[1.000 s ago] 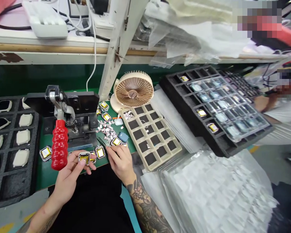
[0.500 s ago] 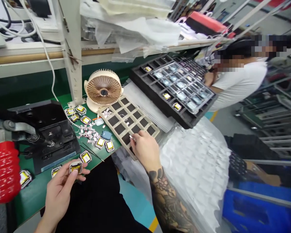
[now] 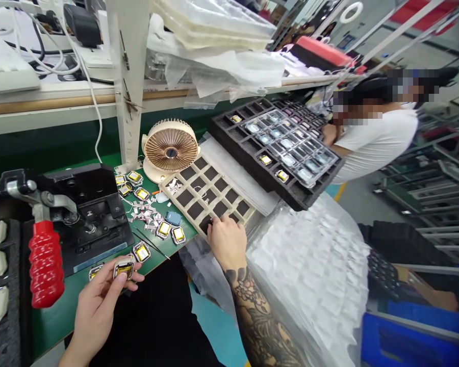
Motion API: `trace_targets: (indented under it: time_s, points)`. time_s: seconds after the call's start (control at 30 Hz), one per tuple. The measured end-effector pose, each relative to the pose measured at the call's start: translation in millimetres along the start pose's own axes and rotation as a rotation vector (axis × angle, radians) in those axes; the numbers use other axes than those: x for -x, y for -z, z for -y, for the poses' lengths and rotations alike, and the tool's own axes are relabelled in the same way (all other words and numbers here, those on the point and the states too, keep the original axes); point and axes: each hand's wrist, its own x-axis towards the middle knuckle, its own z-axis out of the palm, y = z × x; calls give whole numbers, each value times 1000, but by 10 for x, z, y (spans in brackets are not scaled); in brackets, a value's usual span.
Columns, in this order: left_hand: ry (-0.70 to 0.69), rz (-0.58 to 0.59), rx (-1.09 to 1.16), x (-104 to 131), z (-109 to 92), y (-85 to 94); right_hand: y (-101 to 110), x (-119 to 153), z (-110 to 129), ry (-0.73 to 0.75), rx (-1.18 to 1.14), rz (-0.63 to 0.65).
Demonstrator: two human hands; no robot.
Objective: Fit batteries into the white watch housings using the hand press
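My left hand (image 3: pixel 99 306) is closed around a small square watch-like case (image 3: pixel 123 268) with yellow inside, the thumb across its front. My right hand (image 3: pixel 227 239) reaches over the near edge of a beige compartment tray (image 3: pixel 191 204), fingers curled down towards one compartment. Its fingertips are hidden, and so is anything between them. Several similar cases (image 3: pixel 141 251) with white and yellow parts lie on the green bench near my left hand. Among them are a heap of small white and pink pieces (image 3: pixel 147 214), black tweezers (image 3: pixel 153 243) and a blue piece (image 3: pixel 173 218).
A black clamp fixture with a red handle (image 3: pixel 46 265) stands at left. Behind the tray are a small fan (image 3: pixel 171 148) and a black foam tray (image 3: pixel 248 142) of parts. Bubble wrap (image 3: pixel 309 270) hangs at right. A person in a white shirt (image 3: pixel 382 140) sits beyond.
My right hand, which pinched a small white piece, has lowered at the tray and its fingertips are now hidden. My left hand keeps hold of the case. The view has shifted slightly left.
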Motion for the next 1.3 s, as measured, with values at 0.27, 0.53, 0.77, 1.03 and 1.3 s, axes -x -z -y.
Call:
trace_targets:
  time_s: [0.27,0.53,0.77,1.03,1.3]
  points:
    - [-20,94,-38,-83,201,181,-178,-42,-28,-17,7,-68]
    - [-21,93,13,-85,220,192,-285,2,-30,-58,-8,-242]
    - [-86,75,-93,-119,93,159,-47,217,142,202,-839,-639]
    - [-370,20,-534,-100,-76,199,249,487,1109,749,-1522,-215]
    - [-444,11,-525,-25,-160,139,249,436,1410,797,-1644,32]
